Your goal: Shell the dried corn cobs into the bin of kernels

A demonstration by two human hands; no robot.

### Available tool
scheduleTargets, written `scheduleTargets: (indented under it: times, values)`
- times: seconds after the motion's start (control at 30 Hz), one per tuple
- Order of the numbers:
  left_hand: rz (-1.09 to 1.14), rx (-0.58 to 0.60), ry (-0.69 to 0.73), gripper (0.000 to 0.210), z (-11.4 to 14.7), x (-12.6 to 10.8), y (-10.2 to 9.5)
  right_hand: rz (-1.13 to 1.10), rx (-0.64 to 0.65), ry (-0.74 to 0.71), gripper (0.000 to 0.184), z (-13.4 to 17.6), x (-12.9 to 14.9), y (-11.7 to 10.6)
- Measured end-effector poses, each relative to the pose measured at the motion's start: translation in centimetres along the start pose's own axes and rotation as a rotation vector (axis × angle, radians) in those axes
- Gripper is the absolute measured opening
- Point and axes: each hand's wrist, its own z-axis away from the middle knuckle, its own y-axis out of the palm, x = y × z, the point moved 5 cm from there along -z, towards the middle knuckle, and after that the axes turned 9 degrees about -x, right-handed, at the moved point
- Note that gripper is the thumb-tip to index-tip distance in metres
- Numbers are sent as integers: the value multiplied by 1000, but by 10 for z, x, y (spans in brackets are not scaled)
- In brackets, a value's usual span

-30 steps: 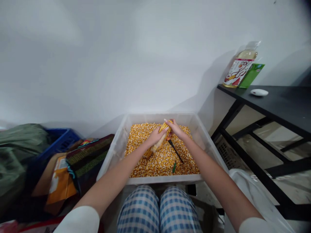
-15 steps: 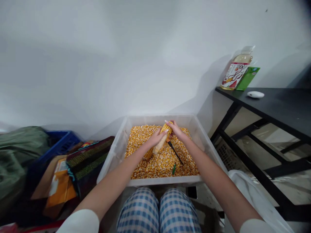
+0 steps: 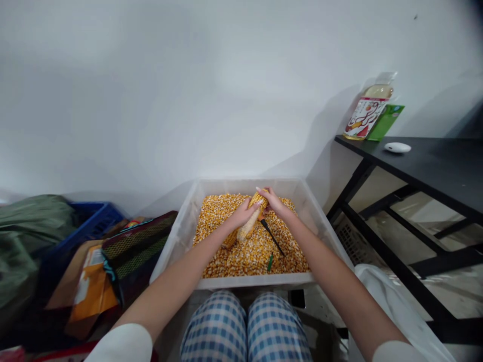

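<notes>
Corn cob (image 3: 247, 228), held tilted over loose kernels (image 3: 234, 266) in a translucent bin (image 3: 256, 279). Runs from 1 o'clock, with yellow grains on that end, to 7 o'clock, pale and bare there. Gripped by the left hand (image 3: 240, 215) from 8 o'clock, with thumb laid on the grains; gripped too by the right hand (image 3: 275, 202) at the 1 o'clock end, with fingers curled around. Has near it a second cob (image 3: 229, 240) at 8 o'clock, partly hidden, an orange-and-black tool (image 3: 273, 237) at 4 o'clock and a green piece (image 3: 270, 262) at 5 o'clock. Impossible to tell about contact between tool and right hand.

Around the bin: checked trousers (image 3: 215, 327) at 6 o'clock, a white wall (image 3: 241, 100) at 12 o'clock; a netted bag (image 3: 139, 251) and a blue crate (image 3: 94, 221) at 9 o'clock; at 2 o'clock, a black worktop (image 3: 437, 161) with a labelled bottle (image 3: 368, 115), a green carton (image 3: 387, 122) just beside it and a small white object (image 3: 397, 147).
</notes>
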Motion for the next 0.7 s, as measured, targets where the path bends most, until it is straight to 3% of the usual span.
scheduleTargets:
  times: [0.17,0.4,0.53,0.7]
  values:
    - [31,-9,14,46,1,-3,-2,-18,26,15,42,3,1,1]
    - [-61,-35,-64,56,4,-5,-1,43,17,-9,40,2,-1,4]
    - [-164,-32,-55,64,1,2,-1,61,74,41,38,6,0,7]
    - [-122,19,-14,66,-3,12,1,45,82,61,37,8,2,4]
